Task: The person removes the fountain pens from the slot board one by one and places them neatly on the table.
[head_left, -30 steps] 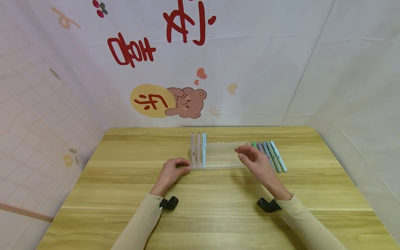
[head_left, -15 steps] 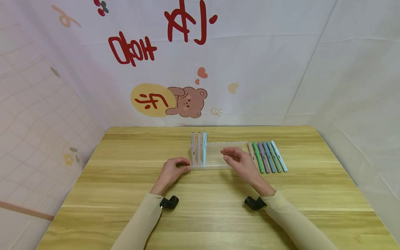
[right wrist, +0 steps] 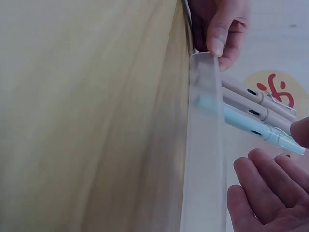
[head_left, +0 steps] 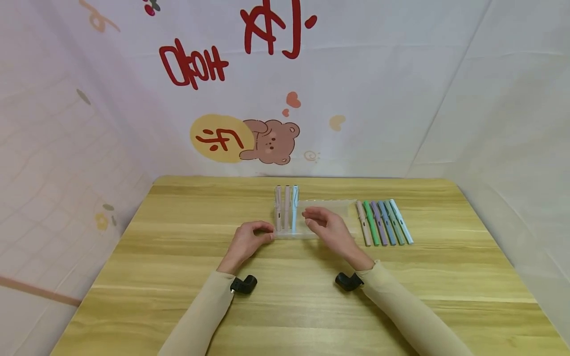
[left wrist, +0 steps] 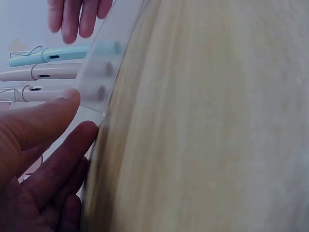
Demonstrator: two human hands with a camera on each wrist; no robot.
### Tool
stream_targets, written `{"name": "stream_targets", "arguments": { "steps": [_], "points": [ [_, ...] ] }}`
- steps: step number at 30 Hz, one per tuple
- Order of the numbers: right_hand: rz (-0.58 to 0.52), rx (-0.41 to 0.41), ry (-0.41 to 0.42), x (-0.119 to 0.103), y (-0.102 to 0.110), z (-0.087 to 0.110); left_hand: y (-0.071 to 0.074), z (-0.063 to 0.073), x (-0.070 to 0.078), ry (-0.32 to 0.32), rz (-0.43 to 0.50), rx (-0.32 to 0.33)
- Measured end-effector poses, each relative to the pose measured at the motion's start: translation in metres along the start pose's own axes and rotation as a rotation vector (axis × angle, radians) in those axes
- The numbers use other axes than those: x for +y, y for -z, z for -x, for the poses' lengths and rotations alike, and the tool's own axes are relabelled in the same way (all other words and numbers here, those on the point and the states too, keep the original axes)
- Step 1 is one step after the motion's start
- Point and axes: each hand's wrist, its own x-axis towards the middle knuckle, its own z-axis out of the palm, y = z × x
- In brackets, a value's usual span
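A translucent pen holder [head_left: 331, 236] rests on the table. Standing in its left end are a greyish-pink pen [head_left: 278, 210], a second greyish-pink pen [head_left: 287, 210] and a light blue pen [head_left: 295, 210]. My left hand [head_left: 247, 242] pinches the holder's left corner between thumb and fingers; the left wrist view has this thumb [left wrist: 60, 108] beside the lowest pen. To the right of the light blue pen, my right hand [head_left: 329, 228] hovers over the holder with fingers loosely bent. Nothing is between them; the right wrist view shows these fingers [right wrist: 270, 188] apart from the thumb.
Right of the holder, several pens lie in a row on the wooden table [head_left: 285, 306], from a pinkish one [head_left: 363, 223] through a green one [head_left: 371, 223] to a pale blue one [head_left: 402, 221]. A printed cloth wall [head_left: 378, 99] rises behind the table's back edge.
My right hand has moved left, from beside the row of loose pens to near the standing light blue pen. My left hand keeps its place at the holder's corner. The head view has shifted slightly.
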Motion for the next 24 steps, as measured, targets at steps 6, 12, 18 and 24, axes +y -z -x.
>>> {"name": "stream_targets", "arguments": {
  "steps": [6,12,18,24],
  "points": [
    [0.006,-0.024,-0.01,0.002,-0.009,-0.011,0.001,0.0,0.001,0.009,0.004,-0.007],
    [-0.002,-0.034,-0.035,0.001,-0.013,-0.02,0.001,-0.001,0.0,-0.004,0.021,0.0],
    [0.003,-0.06,-0.039,0.002,-0.016,-0.026,-0.001,0.0,0.0,-0.002,0.028,0.005],
    [0.022,-0.074,-0.027,0.0,-0.02,-0.029,-0.002,0.0,-0.001,-0.004,0.026,0.013]
  ]
}}
